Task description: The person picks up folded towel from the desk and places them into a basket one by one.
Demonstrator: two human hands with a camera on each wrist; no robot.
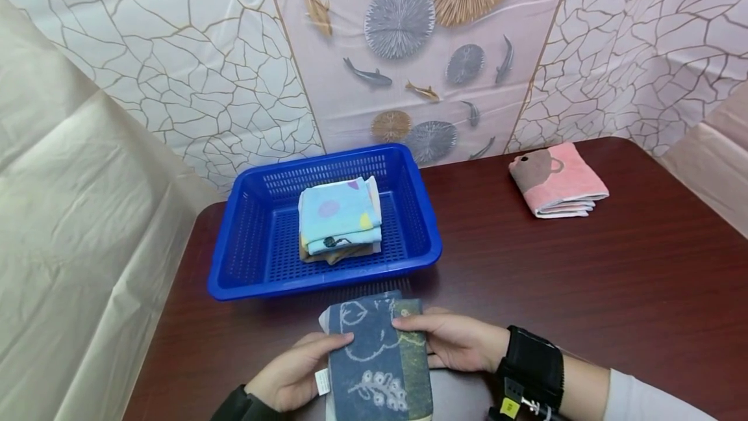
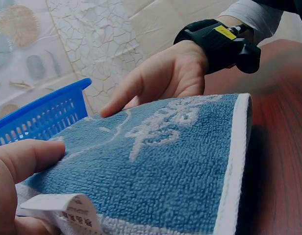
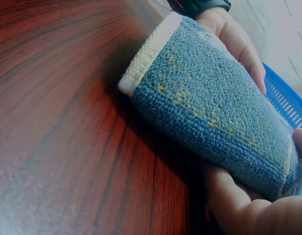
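Both hands hold a folded blue towel (image 1: 374,356) with white leaf patterns and a greenish strip, in front of the basket. My left hand (image 1: 295,369) grips its left edge, thumb on top, beside a small white label (image 2: 67,208). On the opposite side my right hand (image 1: 458,340) pinches the towel, thumb above and fingers beneath, as the right wrist view shows. A blue plastic basket (image 1: 429,232) stands just beyond; in it lies a stack of folded towels (image 1: 339,213), a light blue spotted one on top.
At the back right of the dark wooden table (image 1: 526,291) lies a folded pink towel (image 1: 561,180) with a grey-brown animal design. Patterned cloth (image 1: 234,70) hangs behind the table, and a plain cream cloth (image 1: 76,232) hangs at the left.
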